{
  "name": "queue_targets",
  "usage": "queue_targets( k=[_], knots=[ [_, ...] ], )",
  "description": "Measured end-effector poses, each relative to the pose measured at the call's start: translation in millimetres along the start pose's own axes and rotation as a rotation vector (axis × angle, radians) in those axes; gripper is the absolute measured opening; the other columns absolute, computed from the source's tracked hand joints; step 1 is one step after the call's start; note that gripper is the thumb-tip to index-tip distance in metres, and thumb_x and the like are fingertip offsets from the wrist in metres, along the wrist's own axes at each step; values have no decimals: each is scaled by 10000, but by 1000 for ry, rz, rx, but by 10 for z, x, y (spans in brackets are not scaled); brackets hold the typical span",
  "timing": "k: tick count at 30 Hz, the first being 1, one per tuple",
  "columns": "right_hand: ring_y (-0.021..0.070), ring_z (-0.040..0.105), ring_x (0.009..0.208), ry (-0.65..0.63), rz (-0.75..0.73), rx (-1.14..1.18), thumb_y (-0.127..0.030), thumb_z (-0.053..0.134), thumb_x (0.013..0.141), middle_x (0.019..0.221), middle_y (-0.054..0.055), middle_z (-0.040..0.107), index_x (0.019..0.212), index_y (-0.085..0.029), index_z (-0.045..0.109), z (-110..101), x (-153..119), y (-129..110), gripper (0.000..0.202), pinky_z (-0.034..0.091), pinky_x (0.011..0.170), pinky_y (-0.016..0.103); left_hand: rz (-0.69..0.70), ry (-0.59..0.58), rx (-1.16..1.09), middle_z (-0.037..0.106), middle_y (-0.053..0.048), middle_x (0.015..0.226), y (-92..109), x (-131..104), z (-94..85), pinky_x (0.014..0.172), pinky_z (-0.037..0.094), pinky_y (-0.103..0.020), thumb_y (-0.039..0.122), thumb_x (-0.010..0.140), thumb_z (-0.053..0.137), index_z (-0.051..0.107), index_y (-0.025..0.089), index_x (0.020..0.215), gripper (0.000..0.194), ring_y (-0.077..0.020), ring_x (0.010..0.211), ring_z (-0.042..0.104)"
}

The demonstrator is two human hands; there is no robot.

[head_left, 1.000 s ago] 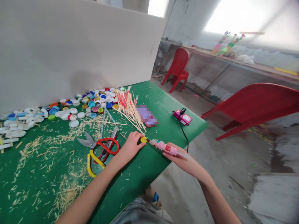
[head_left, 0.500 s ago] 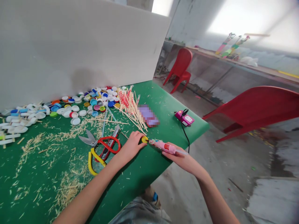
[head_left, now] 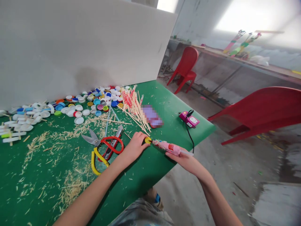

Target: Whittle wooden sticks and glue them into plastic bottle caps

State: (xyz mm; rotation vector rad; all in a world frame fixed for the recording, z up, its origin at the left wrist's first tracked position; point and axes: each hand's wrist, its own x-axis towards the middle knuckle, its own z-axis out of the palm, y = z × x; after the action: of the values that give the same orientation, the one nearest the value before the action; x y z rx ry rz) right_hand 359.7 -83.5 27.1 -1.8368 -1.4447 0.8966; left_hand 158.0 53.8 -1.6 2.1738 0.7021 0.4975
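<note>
Head view | left grip [head_left: 134, 147] pinching yellow cap [head_left: 147, 140] by table's [head_left: 150, 163] near-right edge | right grip [head_left: 185, 160] grasping pink glue gun [head_left: 166, 146], pointing left toward cap, long axis slanting slightly far-left | print too small to read

Glare from 2 bright patches up top, soft shadows, and stretched, softly blurred right edges.

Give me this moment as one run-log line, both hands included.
left hand: holds yellow cap | right hand: holds glue gun, tip at yellow cap | on table: scissors, cutter, sticks, power strip
</note>
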Motion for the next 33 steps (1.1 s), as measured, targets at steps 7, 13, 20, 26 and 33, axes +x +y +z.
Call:
queue_targets(
  k=[7,13,20,26,33],
  knots=[
    [304,641,1011,53,108,-50,-489,601,770,1021,11,710,1033,-260,729,7,42,-66,371,516,932,443,-6,-8,14,572,-62,1036,-2,5,-3,947,414,-374,281,878,577,574,166,1001,168,-217,1032,498],
    [295,646,1002,49,167,-74,-527,591,758,1054,24,703,1055,-232,725,14,58,53,440,512,931,433,-13,-8,13,570,-57,1045,-8,12,-3,944,410,-365,296,884,570,573,175,1008,173,-214,1035,495],
    [306,652,981,39,245,-120,-569,580,735,1009,54,714,961,-196,749,9,72,47,468,537,861,416,-15,-16,18,572,-59,1054,-9,21,0,963,402,-358,295,877,584,567,161,1021,197,-208,1045,484],
    [296,633,1040,45,252,-134,-565,576,729,1076,45,696,1013,-204,736,-2,84,80,487,524,893,389,-33,-22,21,570,-59,1053,2,24,-7,959,405,-356,313,876,585,570,161,1015,206,-212,1040,481],
    [307,619,1070,33,241,-145,-577,575,728,1106,45,685,1023,-216,734,4,79,86,492,507,926,407,-40,-16,27,564,-58,1044,-25,31,19,948,403,-358,310,879,580,575,168,1014,196,-216,1034,475]
  ],
)
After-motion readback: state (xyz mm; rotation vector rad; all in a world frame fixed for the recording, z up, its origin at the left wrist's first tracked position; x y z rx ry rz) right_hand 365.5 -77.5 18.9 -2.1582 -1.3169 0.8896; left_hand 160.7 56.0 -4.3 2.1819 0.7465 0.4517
